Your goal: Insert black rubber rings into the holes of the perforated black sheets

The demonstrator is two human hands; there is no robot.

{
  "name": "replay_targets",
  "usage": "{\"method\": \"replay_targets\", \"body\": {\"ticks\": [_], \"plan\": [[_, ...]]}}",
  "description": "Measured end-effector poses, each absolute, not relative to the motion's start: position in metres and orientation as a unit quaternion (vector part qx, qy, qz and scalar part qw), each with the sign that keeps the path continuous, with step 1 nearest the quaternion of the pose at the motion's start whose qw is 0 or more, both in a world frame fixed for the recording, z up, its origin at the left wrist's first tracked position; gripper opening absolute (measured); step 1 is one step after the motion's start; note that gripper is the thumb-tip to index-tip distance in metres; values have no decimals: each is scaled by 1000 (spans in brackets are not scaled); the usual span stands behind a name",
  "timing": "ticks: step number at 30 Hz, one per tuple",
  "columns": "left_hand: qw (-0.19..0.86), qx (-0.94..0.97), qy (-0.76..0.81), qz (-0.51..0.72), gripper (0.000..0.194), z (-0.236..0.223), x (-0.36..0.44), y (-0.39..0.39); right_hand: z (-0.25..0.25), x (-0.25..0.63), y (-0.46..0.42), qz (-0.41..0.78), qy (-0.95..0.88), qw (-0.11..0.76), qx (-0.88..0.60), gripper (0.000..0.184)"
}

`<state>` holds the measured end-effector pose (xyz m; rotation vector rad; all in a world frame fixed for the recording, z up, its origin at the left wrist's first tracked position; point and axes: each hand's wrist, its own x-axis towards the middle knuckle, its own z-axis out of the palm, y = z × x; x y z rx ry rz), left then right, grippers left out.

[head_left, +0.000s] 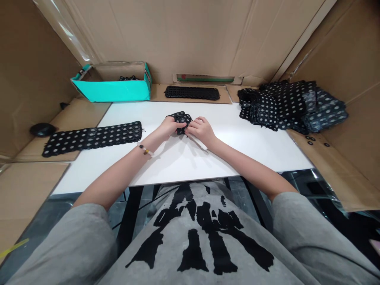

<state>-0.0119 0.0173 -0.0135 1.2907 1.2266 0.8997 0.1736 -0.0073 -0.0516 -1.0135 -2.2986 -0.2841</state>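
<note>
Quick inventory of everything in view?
white board: one, white, under the hands
bunched holed strip: one, black, held by both hands
flat holed strip: one, black, at the board's left end
far holed strip: one, black, on cardboard beyond the board
pile of holed strips: count unclear, black, far right
box: one, teal, far left
black pieces: count unclear, black, in the box
small rings: several, black, on cardboard at right
round object: one, black, on cardboard at left
cardboard walls: three, brown, surrounding the board
left hand: one, gripping the strip
bracelet: one, beaded, left wrist
right hand: one, gripping the strip
shirt: one, grey with black print, on the person
</note>
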Motion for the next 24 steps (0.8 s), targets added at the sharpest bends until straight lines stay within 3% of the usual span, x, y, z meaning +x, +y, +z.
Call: {"method": "replay_targets", "body": {"ticks": [6, 9, 14, 19, 24], "plan": [[566, 541, 509, 356, 29, -10, -11, 17, -46, 179, -9, -54, -864, 314, -389, 31], [567, 538, 501, 372, 20, -5, -12, 17, -37, 184, -14, 55, -830, 400, -385, 28], [599, 500, 471, 413, 30, 3, -16, 17, -22, 183, -20, 312, -644, 539, -444, 29], [634, 480, 437, 420, 30, 4, -16, 18, -15, 173, -26, 544, -474, 523, -454, 35], [633, 444, 394, 496, 34, -2, -6, 13, -15, 164, -32, 658, -390, 508, -395, 42]]}}
